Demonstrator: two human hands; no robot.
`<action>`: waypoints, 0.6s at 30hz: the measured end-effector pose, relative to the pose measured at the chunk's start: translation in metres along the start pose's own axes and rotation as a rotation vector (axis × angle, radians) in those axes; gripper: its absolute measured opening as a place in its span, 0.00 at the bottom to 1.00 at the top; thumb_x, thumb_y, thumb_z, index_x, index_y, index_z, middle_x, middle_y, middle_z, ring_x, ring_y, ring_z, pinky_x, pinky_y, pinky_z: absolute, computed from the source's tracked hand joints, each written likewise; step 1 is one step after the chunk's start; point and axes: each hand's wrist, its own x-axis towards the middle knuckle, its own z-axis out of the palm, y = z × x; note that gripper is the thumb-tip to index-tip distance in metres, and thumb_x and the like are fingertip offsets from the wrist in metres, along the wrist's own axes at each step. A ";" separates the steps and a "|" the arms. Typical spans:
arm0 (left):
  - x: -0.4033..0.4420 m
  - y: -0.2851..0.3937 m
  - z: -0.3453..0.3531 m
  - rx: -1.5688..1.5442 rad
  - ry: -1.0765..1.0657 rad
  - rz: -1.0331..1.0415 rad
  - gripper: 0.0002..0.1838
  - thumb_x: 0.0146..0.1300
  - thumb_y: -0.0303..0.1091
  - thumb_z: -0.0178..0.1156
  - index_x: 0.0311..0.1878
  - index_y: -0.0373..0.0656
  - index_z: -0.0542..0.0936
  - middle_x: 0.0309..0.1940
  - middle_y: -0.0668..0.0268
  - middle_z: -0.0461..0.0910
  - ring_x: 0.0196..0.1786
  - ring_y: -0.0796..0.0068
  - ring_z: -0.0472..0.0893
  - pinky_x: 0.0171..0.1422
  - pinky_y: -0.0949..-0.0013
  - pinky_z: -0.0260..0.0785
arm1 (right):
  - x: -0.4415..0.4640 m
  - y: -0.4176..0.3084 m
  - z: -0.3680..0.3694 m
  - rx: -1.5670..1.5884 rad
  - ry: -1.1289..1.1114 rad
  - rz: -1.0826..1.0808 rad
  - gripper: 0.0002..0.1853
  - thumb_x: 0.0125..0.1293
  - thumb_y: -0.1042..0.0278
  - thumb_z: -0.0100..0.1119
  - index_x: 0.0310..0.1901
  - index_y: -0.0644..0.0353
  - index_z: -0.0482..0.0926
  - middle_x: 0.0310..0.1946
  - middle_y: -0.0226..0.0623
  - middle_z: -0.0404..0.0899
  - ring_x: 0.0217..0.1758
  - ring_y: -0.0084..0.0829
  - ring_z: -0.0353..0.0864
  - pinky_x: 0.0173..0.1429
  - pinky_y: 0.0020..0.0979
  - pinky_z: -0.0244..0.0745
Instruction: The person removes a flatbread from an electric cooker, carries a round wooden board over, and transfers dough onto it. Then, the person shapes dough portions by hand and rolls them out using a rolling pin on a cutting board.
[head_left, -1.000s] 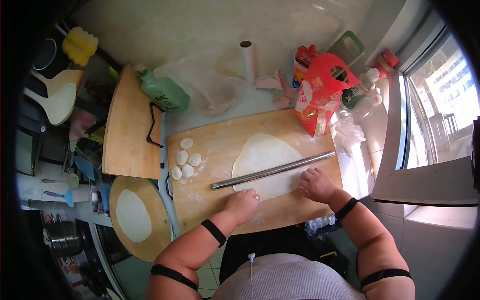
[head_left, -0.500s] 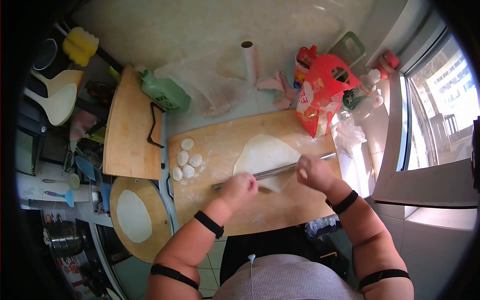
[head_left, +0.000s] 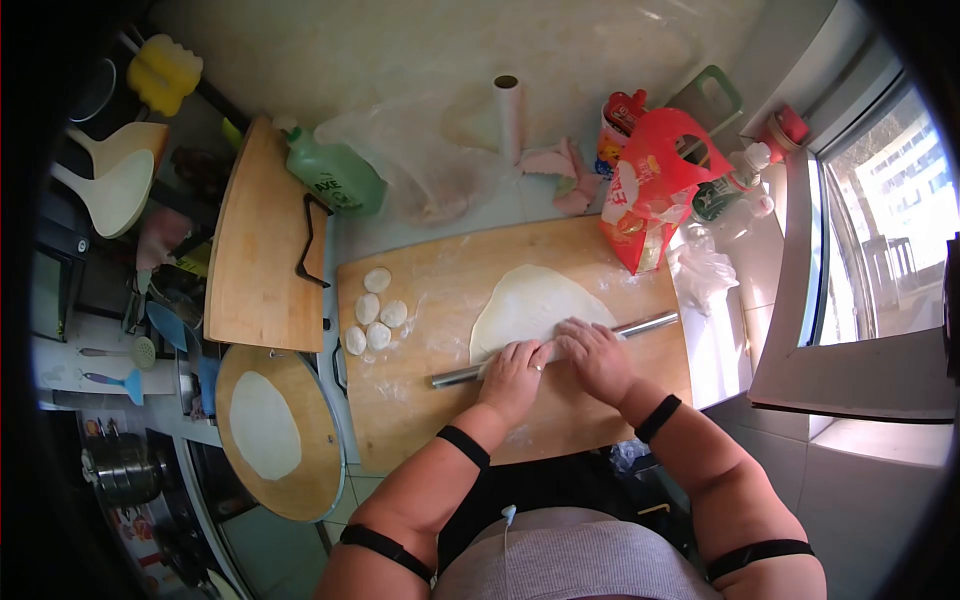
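A thin sheet of dough (head_left: 530,303) lies on the floured wooden board (head_left: 420,425), its near edge wrapped over a metal rolling pin (head_left: 650,323). The pin runs slantwise, its right end farther from me. My left hand (head_left: 513,380), wearing a ring, curls its fingers over the pin left of its middle. Close beside it, my right hand (head_left: 597,360) rests over the pin and the dough, fingers bent across them. Both hands cover part of the wrapped dough. Several small round dough pieces (head_left: 367,307) sit at the board's left.
Another flat dough sheet (head_left: 265,425) lies on a round board (head_left: 318,480) at left. An upright cutting board (head_left: 262,240), a green bottle (head_left: 335,178), a plastic-wrap roll (head_left: 508,120) and a red bag (head_left: 655,185) stand around the board. An open window (head_left: 880,210) is at right.
My hands have come inward from near the pin's two ends to its middle, close together. Their fingers now lie over the pin and dough; before, they were bunched.
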 end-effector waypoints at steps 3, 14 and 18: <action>-0.016 -0.001 -0.004 -0.027 -0.005 0.060 0.19 0.63 0.27 0.51 0.57 0.44 0.76 0.51 0.63 0.76 0.55 0.60 0.75 0.61 0.62 0.68 | -0.019 -0.018 0.000 0.032 -0.040 0.034 0.18 0.60 0.72 0.49 0.54 0.62 0.73 0.58 0.42 0.74 0.65 0.39 0.71 0.66 0.40 0.64; -0.035 0.012 0.002 0.062 -0.039 0.029 0.32 0.61 0.40 0.56 0.68 0.41 0.65 0.69 0.59 0.65 0.71 0.61 0.63 0.74 0.53 0.50 | -0.029 -0.061 -0.005 0.056 -0.150 0.222 0.34 0.60 0.58 0.51 0.68 0.63 0.63 0.71 0.46 0.59 0.75 0.46 0.57 0.74 0.53 0.51; 0.028 -0.013 -0.005 0.179 -0.024 -0.042 0.30 0.64 0.42 0.48 0.70 0.44 0.64 0.74 0.60 0.55 0.77 0.62 0.53 0.77 0.45 0.41 | 0.030 -0.019 0.011 -0.127 -0.213 0.253 0.34 0.63 0.51 0.45 0.69 0.60 0.62 0.73 0.43 0.56 0.77 0.44 0.51 0.74 0.54 0.49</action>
